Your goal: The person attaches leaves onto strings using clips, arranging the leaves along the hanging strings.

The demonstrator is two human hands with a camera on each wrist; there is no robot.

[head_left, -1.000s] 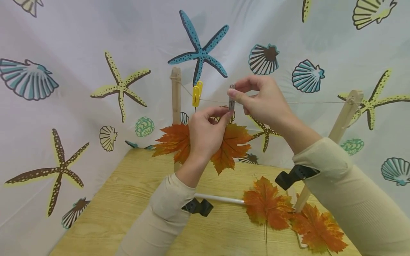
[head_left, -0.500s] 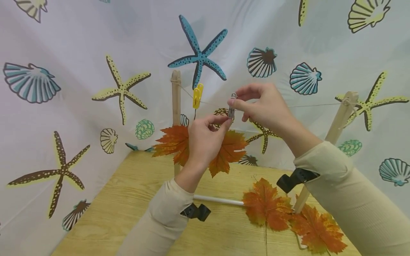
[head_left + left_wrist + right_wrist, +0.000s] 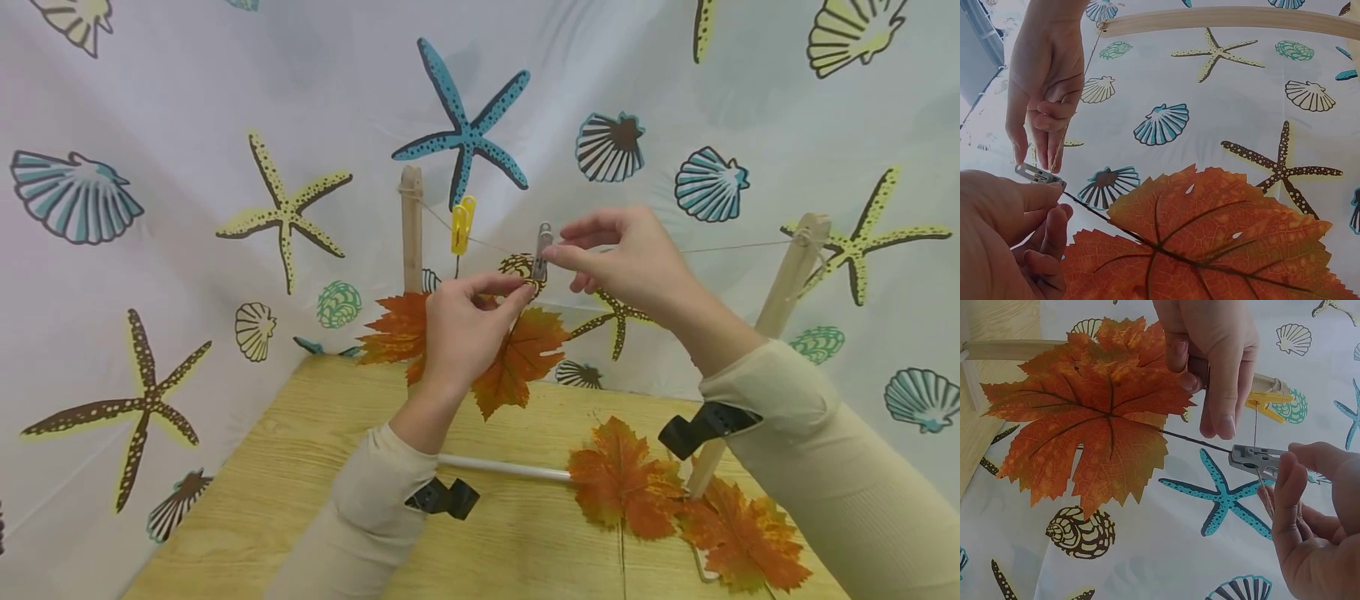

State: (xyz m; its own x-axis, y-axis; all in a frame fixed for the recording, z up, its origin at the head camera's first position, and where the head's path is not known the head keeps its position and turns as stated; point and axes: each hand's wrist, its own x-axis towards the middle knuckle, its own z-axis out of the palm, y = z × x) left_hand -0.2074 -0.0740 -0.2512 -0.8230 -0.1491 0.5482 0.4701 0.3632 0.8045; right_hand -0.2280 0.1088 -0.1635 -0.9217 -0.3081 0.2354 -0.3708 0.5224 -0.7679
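A grey clothespin [image 3: 542, 252] grips the string line and the dark stem of an orange maple leaf [image 3: 517, 358], which hangs below it. My left hand [image 3: 468, 329] is just below the clothespin; in the right wrist view its loosely bent fingertips [image 3: 1227, 428] sit slightly off the stem [image 3: 1194, 440]. At the clothespin's upper end is my right hand [image 3: 633, 258], fingers spread apart, with the thumb tip right beside the clip. To the left, a yellow clothespin [image 3: 461, 229] holds another maple leaf [image 3: 401, 329] on the line, partly hidden by my left hand.
The string [image 3: 738, 248] runs between a left wooden post [image 3: 412, 229] and a right wooden post [image 3: 787, 271]. Two more maple leaves [image 3: 626, 475] lie at the right on the wooden table [image 3: 247, 492], near a white rod [image 3: 510, 469]. A shell-print curtain [image 3: 337, 75] stands behind.
My right fingers have loosened from the grey clothespin and drawn to the right. My left hand has slid left and down from its lower end. The clothespin stays on the line with the leaf.
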